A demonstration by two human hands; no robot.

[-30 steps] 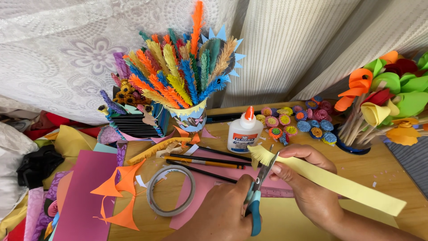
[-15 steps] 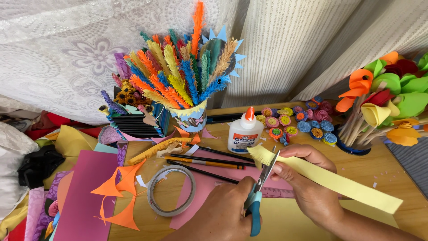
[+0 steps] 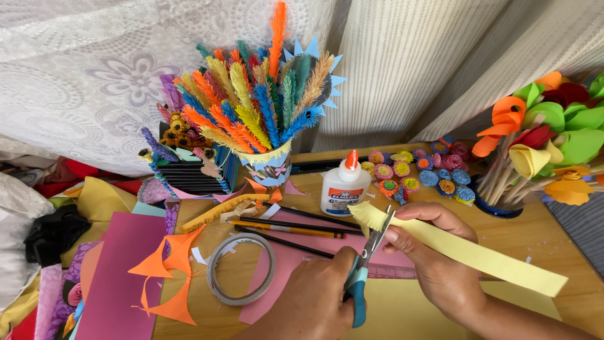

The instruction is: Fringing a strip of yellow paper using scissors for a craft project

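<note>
My left hand (image 3: pixel 314 302) grips blue-handled scissors (image 3: pixel 365 264), their blades pointing up into the near end of a long pale yellow paper strip (image 3: pixel 478 255). That end of the strip (image 3: pixel 368 217) is cut into a fine fringe. My right hand (image 3: pixel 434 258) pinches the strip just behind the blades, and the rest of the strip runs off to the right over the wooden table (image 3: pixel 541 233).
A white glue bottle (image 3: pixel 341 184) stands behind the hands. A tape roll (image 3: pixel 242 267), pencils (image 3: pixel 289 228), orange cut-outs (image 3: pixel 167 277) and coloured sheets (image 3: pixel 119 271) lie left. A cup of fringed paper stems (image 3: pixel 264 113), small quilled flowers (image 3: pixel 421 173) and paper lilies (image 3: pixel 547 138) stand at the back.
The scissor blades have worked slightly at the fringed end of the yellow strip. Both hands stay in almost the same place.
</note>
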